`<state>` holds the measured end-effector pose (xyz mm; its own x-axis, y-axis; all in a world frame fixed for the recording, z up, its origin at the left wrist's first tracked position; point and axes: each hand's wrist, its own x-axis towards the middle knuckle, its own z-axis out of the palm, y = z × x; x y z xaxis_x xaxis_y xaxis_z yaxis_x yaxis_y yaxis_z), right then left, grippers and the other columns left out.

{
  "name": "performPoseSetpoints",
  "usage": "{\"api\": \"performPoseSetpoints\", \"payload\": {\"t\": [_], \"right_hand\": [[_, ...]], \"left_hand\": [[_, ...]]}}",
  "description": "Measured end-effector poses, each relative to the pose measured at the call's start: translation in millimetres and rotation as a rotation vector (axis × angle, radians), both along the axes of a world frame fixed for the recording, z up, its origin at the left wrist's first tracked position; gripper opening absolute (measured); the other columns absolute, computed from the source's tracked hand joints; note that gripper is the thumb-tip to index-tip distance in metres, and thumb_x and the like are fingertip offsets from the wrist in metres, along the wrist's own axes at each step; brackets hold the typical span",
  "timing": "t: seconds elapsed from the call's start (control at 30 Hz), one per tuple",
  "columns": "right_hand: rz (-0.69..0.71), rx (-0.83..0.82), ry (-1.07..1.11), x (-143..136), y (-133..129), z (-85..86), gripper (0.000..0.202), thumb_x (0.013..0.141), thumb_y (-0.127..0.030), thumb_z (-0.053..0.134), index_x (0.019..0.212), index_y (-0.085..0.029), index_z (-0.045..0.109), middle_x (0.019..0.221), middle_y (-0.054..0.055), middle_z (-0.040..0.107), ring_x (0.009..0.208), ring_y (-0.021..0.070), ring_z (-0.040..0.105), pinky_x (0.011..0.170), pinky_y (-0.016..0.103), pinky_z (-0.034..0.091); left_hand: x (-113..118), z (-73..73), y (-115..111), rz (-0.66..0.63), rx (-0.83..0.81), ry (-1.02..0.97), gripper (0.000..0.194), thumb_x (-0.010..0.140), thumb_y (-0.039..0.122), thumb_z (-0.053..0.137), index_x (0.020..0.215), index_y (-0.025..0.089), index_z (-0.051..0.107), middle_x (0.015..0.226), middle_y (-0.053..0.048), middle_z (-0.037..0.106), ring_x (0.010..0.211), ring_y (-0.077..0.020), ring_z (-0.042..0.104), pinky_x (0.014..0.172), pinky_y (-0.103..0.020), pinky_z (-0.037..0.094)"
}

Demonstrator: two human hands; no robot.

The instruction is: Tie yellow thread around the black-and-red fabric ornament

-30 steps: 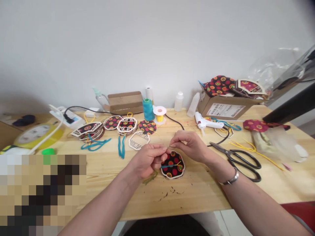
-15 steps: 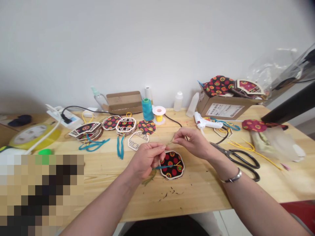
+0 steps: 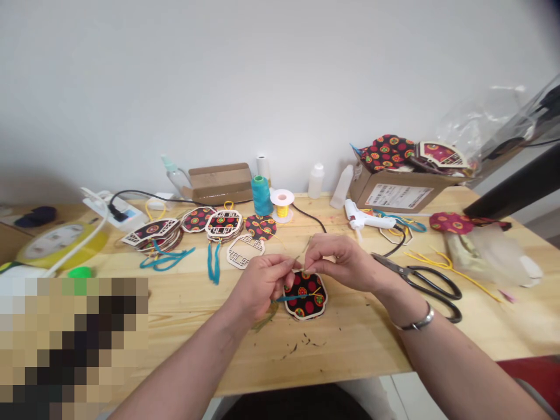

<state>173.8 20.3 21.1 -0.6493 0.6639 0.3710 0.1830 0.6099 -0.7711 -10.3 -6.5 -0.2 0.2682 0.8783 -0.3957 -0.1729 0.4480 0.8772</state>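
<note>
My left hand is closed in a pinch on a thin olive-green cord, whose loose tail hangs below the palm toward the table. Close beside it, my right hand pinches the same cord a short way from the left fingertips; the exact grip is partly hidden. Just beneath both hands lies a fabric ornament with a pale wooden rim and dark, red-flowered cloth. A teal cord and a small yellow cord end rest across its face.
Black-handled scissors and a white glue gun lie to the right. Behind stand a teal thread cone and a yellow cord spool. Finished ornaments are at left; a cardboard box holds more.
My right hand has shifted slightly left and down, with its fingertips now lower beside the left ones. My left hand has stayed nearly still.
</note>
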Motion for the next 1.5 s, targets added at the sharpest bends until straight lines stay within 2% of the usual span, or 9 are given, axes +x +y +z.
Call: {"api": "performPoseSetpoints", "payload": {"t": [0.27, 0.5, 0.73, 0.87, 1.0, 1.1, 1.17, 1.27, 1.5], "right_hand": [[-0.108, -0.085, 0.075, -5, 4, -12.0, 0.008, 0.079, -0.017, 0.063, 0.072, -0.015, 0.066, 0.07, 0.001, 0.06, 0.068, 0.0109, 0.055, 0.065, 0.024, 0.044], [-0.232, -0.164, -0.011, -7, 4, -12.8, 0.01, 0.078, -0.02, 0.061, 0.071, -0.014, 0.065, 0.067, 0.001, 0.062, 0.064, 0.0111, 0.055, 0.062, 0.023, 0.043], [-0.21, -0.138, -0.024, -9, 0, -9.7, 0.011, 0.08, -0.018, 0.057, 0.075, -0.014, 0.067, 0.07, 0.003, 0.064, 0.067, 0.0117, 0.056, 0.063, 0.024, 0.043], [-0.229, -0.123, -0.026, -9, 1, -12.2, 0.011, 0.079, -0.017, 0.058, 0.075, -0.014, 0.068, 0.07, 0.003, 0.064, 0.066, 0.0118, 0.056, 0.062, 0.024, 0.043], [-0.26, -0.108, -0.026, -10, 0, -13.1, 0.011, 0.079, -0.018, 0.059, 0.074, -0.014, 0.068, 0.067, 0.003, 0.063, 0.064, 0.0115, 0.055, 0.061, 0.023, 0.042], [-0.265, -0.109, -0.042, -11, -1, -13.9, 0.012, 0.079, -0.02, 0.06, 0.073, -0.014, 0.068, 0.065, 0.002, 0.062, 0.061, 0.0108, 0.054, 0.059, 0.023, 0.042], [-0.27, -0.119, -0.059, -13, -2, -14.9, 0.012, 0.079, -0.02, 0.059, 0.073, -0.015, 0.068, 0.065, 0.002, 0.062, 0.061, 0.0106, 0.054, 0.059, 0.022, 0.041], [-0.278, -0.138, -0.075, -15, -3, -16.2, 0.012, 0.079, -0.019, 0.059, 0.073, -0.015, 0.069, 0.065, 0.002, 0.062, 0.061, 0.0105, 0.054, 0.059, 0.023, 0.041], [-0.327, -0.168, -0.067, -16, -3, -15.5, 0.01, 0.077, -0.02, 0.061, 0.073, -0.015, 0.069, 0.064, 0.002, 0.063, 0.06, 0.0106, 0.054, 0.057, 0.022, 0.041]], "left_hand": [[4, 0.0, -9, -0.203, 0.066, 0.044, 0.017, 0.072, 0.029, 0.065, 0.071, 0.012, 0.068, 0.046, 0.001, 0.056, 0.035, -0.0023, 0.034, 0.037, -0.017, 0.019], [3, 2.6, -7, -0.079, 0.105, 0.01, 0.02, 0.072, 0.031, 0.066, 0.071, 0.011, 0.065, 0.048, 0.002, 0.054, 0.035, -0.0014, 0.028, 0.038, -0.018, 0.014], [2, -4.6, -4, 0.047, 0.195, 0.136, 0.032, 0.076, 0.037, 0.061, 0.054, 0.014, 0.056, 0.043, 0.005, 0.043, 0.037, -0.0029, 0.024, 0.039, -0.02, 0.016], [1, -4.6, -6, 0.051, 0.28, 0.271, 0.033, 0.079, 0.038, 0.057, 0.055, 0.015, 0.059, 0.04, 0.006, 0.036, 0.039, -0.0048, 0.026, 0.041, -0.02, 0.018], [2, -3.3, -7, 0.035, 0.284, 0.285, 0.033, 0.079, 0.038, 0.056, 0.055, 0.015, 0.059, 0.041, 0.005, 0.038, 0.04, -0.005, 0.025, 0.041, -0.02, 0.018], [3, -2.9, -7, 0.047, 0.279, 0.275, 0.028, 0.078, 0.038, 0.057, 0.064, 0.015, 0.062, 0.047, 0.003, 0.049, 0.04, -0.0051, 0.028, 0.04, -0.02, 0.02], [4, -2.6, -7, 0.06, 0.275, 0.255, 0.023, 0.077, 0.038, 0.058, 0.081, 0.016, 0.065, 0.054, 0.002, 0.057, 0.041, -0.0056, 0.032, 0.041, -0.019, 0.023], [5, -1.9, -7, 0.084, 0.262, 0.232, 0.035, 0.076, 0.038, 0.06, 0.104, 0.017, 0.062, 0.056, 0.002, 0.059, 0.041, -0.0059, 0.035, 0.041, -0.018, 0.024], [5, -3.3, -6, 0.117, 0.239, 0.16, 0.032, 0.073, 0.036, 0.063, 0.096, 0.014, 0.063, 0.054, 0.002, 0.058, 0.038, -0.0034, 0.032, 0.038, -0.017, 0.02]]}}
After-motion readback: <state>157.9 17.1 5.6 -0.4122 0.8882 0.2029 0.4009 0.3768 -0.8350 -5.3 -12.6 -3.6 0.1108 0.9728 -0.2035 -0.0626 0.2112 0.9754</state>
